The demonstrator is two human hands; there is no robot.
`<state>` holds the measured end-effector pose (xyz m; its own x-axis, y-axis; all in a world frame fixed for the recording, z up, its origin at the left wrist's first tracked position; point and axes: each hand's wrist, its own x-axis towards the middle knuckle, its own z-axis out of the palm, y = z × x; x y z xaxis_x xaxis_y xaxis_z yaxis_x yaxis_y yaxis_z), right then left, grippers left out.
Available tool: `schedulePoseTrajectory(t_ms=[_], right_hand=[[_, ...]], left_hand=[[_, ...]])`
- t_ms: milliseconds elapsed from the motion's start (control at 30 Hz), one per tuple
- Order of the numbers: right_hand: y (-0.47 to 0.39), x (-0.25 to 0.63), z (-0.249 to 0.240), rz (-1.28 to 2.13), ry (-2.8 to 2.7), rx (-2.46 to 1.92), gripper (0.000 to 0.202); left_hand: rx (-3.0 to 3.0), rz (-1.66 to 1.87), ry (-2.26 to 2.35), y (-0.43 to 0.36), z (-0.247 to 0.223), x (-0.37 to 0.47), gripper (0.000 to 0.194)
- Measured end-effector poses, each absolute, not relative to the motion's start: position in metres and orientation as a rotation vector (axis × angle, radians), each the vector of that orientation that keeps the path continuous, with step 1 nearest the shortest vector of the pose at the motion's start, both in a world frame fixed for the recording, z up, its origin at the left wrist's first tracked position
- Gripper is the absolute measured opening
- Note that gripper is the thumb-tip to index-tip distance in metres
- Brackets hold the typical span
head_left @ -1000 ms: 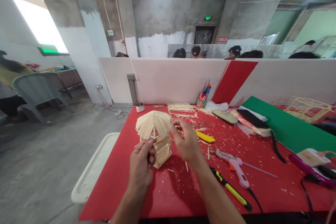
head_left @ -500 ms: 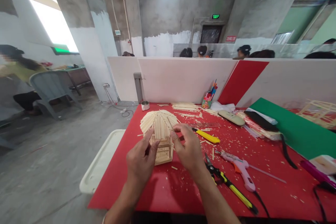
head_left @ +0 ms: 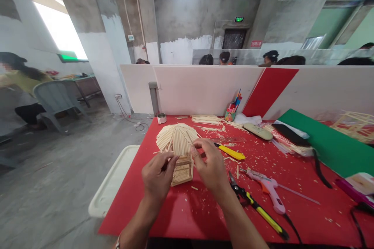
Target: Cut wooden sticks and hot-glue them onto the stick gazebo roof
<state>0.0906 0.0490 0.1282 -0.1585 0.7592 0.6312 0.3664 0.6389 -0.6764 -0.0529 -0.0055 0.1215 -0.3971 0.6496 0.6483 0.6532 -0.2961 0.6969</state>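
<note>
A small pavilion model (head_left: 182, 171) built of pale wooden sticks stands on the red tabletop, its round, fanned roof (head_left: 179, 140) toward the top. My left hand (head_left: 159, 173) is closed at the roof's lower left edge, thumb and forefinger pinched together; what lies between them, if anything, is too small to see. Between the thumb and fingers of my right hand (head_left: 210, 163) is a thin wooden stick (head_left: 189, 137), slanted against the roof's right side. Part of the model's left side is hidden behind my left hand.
Right of my hands lie yellow-handled pliers (head_left: 257, 208), a pink glue gun (head_left: 270, 188) and a yellow utility knife (head_left: 232, 151), among stick scraps. Loose sticks (head_left: 207, 119), a pen cup (head_left: 230, 114) and a small tin (head_left: 161, 117) line the back. A green board (head_left: 330, 148) lies right.
My left forefinger has come down from the roof's left side and closed against the thumb at its lower edge. My right hand has stayed nearly in place with the stick.
</note>
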Motion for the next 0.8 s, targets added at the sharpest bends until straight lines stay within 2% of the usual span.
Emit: schedulePoseTrajectory(t_ms=[100,167,200,267,367,500,800], right_hand=[[0.048,0.091,0.128,0.446,-1.761,-0.913,0.014],[0.047,0.091,0.127,0.438,-1.759,-0.913,0.014],[0.047,0.091,0.127,0.435,-1.759,-0.913,0.014],[0.047,0.091,0.126,0.434,-1.762,-0.912,0.015],[0.047,0.091,0.126,0.437,-1.768,-0.914,0.016],[0.048,0.091,0.127,0.424,-1.774,-0.906,0.016],[0.05,0.091,0.126,0.435,-1.765,-0.919,0.017]], left_hand=[[-1.696,-1.883,-1.847,-0.008,0.123,-0.051,0.013],[-1.652,-1.862,-1.837,-0.008,0.123,-0.051,0.004],[-1.64,-1.834,-1.828,-0.007,0.123,-0.051,0.005],[-1.665,-1.737,-1.814,-0.003,0.123,-0.053,0.016],[-1.745,-1.531,-1.813,0.002,0.123,-0.057,0.02],[-1.754,-1.319,-1.839,0.005,0.127,-0.06,0.021],[-1.723,-1.127,-1.996,0.006,0.135,-0.062,0.018]])
